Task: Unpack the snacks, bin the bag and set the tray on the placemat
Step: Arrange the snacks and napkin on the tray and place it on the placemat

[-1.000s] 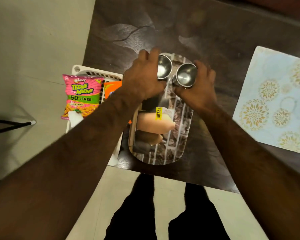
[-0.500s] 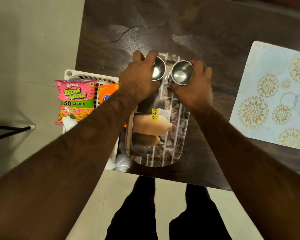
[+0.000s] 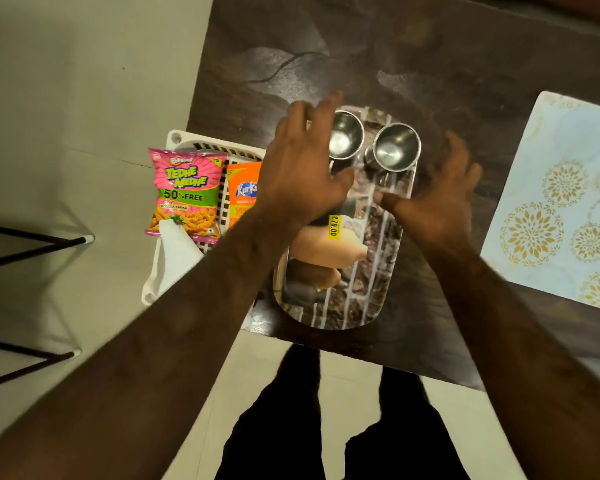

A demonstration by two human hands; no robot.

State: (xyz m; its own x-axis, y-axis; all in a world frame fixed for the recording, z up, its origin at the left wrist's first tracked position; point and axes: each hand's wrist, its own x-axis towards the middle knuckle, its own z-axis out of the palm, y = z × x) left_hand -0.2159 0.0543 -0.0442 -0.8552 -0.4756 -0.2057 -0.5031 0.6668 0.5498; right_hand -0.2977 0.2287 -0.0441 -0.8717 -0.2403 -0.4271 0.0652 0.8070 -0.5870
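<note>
Pale tiled floor [image 3: 66,98] at left; dark marbled surface [image 3: 413,57] at centre. Left to right: one white slatted basket [image 3: 187,142] holding two snack packets, pink [image 3: 186,192] and orange [image 3: 245,192]; one brick-patterned tray [image 3: 364,292] near the surface's front edge, carrying two steel cups [image 3: 347,140] [image 3: 395,148] and two beige bottles [image 3: 329,249]; one floral placemat [image 3: 561,202], well apart from the tray. My left grip [image 3: 302,174] is spread open over the left cup; my right grip [image 3: 437,199], also open, hovers at the tray's right rim, empty.
</note>
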